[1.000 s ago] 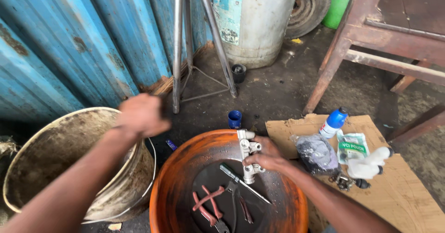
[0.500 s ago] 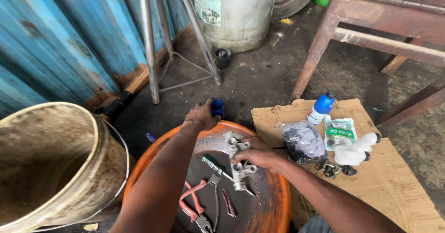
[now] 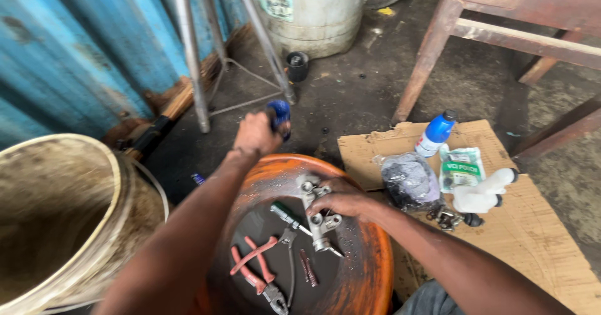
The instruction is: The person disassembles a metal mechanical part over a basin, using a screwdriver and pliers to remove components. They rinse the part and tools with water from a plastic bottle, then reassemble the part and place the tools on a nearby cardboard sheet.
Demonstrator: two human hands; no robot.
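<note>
Head view: the left hand (image 3: 255, 134), just above centre of the frame, is closed round a small blue can (image 3: 279, 116) beyond the far rim of the rusty orange metal basin (image 3: 369, 252); only the can's top shows past the fingers. The right hand (image 3: 343, 200), at centre, rests with fingers curled over a grey cast-metal valve-like part (image 3: 319, 215) lying inside the basin.

The step in hand looks like fetching the can while the part is steadied; bringing it over the part would call for a short pull back toward the lower middle of the frame.

The part's long axis runs from upper left to lower right, its narrow stem pointing lower right. Beside it lie a green-handled screwdriver (image 3: 288, 215) and red-handled pliers (image 3: 255, 271).
</note>
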